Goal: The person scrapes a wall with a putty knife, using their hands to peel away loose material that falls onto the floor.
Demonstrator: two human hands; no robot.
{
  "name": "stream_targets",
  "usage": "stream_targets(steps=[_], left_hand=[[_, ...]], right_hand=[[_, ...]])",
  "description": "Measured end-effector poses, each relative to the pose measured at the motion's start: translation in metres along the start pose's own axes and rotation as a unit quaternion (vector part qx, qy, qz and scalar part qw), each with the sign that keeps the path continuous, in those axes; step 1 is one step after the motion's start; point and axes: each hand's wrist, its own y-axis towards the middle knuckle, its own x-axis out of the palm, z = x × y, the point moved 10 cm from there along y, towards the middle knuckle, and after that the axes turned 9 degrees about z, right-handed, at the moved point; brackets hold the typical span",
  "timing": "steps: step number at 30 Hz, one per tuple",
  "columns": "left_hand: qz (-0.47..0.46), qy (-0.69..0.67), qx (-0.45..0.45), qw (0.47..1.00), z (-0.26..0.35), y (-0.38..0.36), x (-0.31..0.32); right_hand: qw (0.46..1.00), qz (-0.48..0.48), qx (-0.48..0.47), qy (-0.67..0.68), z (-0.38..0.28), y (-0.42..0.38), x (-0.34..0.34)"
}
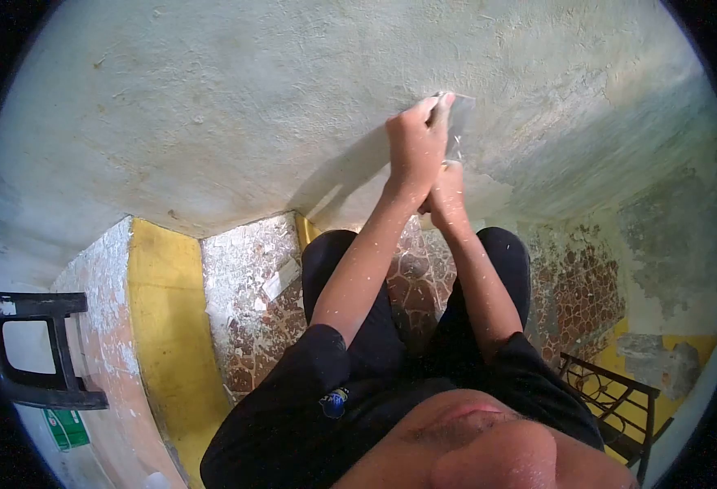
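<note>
A flat, shiny scraper blade lies against the pale, rough wall, low down in front of me. My left hand is closed on the blade's left side, with its fingertips at the top edge. Just below, my right hand is closed at the lower end of the scraper; its fingers and any handle are mostly hidden behind my left wrist. White flecks cover both forearms. Around the blade the wall surface is uneven, with peeling patches to the right.
Paint flakes and scraps lie over the stone-patterned floor. At left stand a yellow-sided ledge, a black plastic piece of furniture and a green packet. A dark metal railing stands at lower right. My knees are close to the wall.
</note>
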Motion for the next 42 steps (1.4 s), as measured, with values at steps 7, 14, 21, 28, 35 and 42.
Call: stream_targets(steps=[7, 14, 21, 28, 35, 42], left_hand=[[-0.096, 0.062, -0.052, 0.992, -0.044, -0.038, 0.010], [-0.143, 0.106, -0.082, 0.981, -0.071, -0.032, -0.011], [-0.111, 0.083, -0.092, 0.986, -0.070, -0.031, -0.011], [-0.066, 0.100, -0.039, 0.992, -0.050, -0.025, -0.014], [-0.092, 0.074, -0.102, 0.988, -0.069, -0.031, -0.013], [-0.113, 0.112, -0.129, 0.979, -0.078, -0.034, -0.012]], right_hand=[[0.993, 0.002, 0.119, 0.024, 0.052, -0.009, -0.007], [0.988, -0.005, 0.151, -0.038, 0.079, -0.019, 0.008], [0.986, -0.047, 0.160, -0.018, 0.062, -0.027, 0.009], [0.984, -0.063, 0.167, -0.003, 0.065, -0.022, 0.015], [0.990, -0.027, 0.135, -0.005, 0.061, -0.029, 0.011], [0.990, -0.024, 0.115, -0.074, 0.074, -0.023, 0.004]])
